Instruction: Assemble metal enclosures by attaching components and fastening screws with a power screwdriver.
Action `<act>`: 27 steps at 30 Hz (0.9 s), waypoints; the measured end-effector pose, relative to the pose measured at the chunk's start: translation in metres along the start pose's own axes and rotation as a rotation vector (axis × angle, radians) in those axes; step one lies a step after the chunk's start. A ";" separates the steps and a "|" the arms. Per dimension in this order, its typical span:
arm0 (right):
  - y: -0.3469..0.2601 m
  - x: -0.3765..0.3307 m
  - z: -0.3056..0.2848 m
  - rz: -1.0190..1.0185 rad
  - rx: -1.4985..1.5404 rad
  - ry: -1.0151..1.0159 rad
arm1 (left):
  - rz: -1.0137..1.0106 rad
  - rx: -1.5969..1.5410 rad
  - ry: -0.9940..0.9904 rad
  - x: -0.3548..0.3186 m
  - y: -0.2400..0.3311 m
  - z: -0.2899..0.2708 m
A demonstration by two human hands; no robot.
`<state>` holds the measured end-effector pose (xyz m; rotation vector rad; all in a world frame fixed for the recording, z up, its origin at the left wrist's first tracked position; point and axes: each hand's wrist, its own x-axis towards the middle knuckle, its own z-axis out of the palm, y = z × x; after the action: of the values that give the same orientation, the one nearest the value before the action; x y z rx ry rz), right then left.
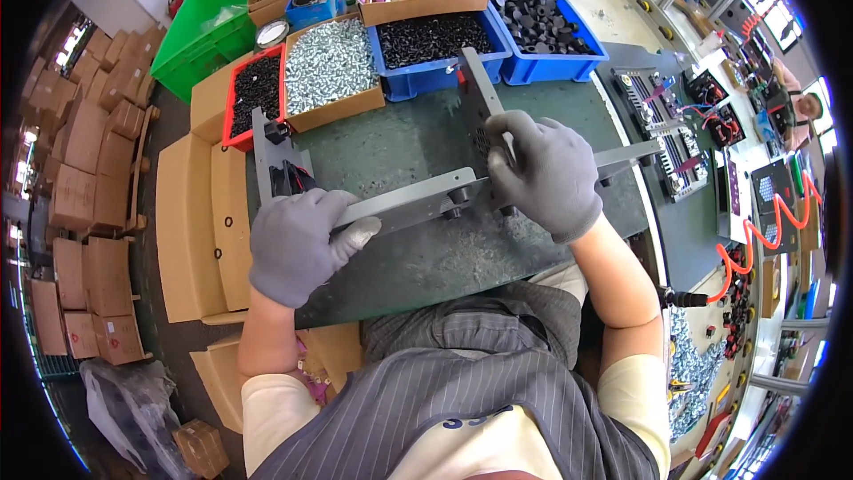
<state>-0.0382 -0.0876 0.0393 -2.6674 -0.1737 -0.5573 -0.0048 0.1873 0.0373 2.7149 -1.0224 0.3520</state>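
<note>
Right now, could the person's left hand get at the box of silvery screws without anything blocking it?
Probably yes. The left hand grips the end of the grey metal panel, so it would have to let go first. Between it and the box of silvery screws lies mostly open green mat, with small black parts just left.

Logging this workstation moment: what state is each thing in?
Left hand: gloved, gripping the panel's left end.
Right hand: gloved, clasped over the panel's middle.
Grey metal panel: held on edge above the mat.
Box of silver screws: open, full.
Blue bin: holds black parts.
</note>
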 end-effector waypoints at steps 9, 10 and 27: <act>0.137 -0.019 -0.076 0.224 -0.022 0.800 | -0.084 -0.038 0.048 -0.001 0.008 -0.001; 0.173 -0.031 -0.094 0.421 -0.164 0.952 | -0.051 -0.061 0.051 0.000 0.008 0.000; 0.263 -0.124 -0.074 1.004 1.353 1.065 | -0.113 -0.017 0.066 -0.003 0.006 0.000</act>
<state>-0.1250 -0.3619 -0.0452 -0.7376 0.7558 -0.9026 -0.0112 0.1849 0.0372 2.7120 -0.8462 0.4086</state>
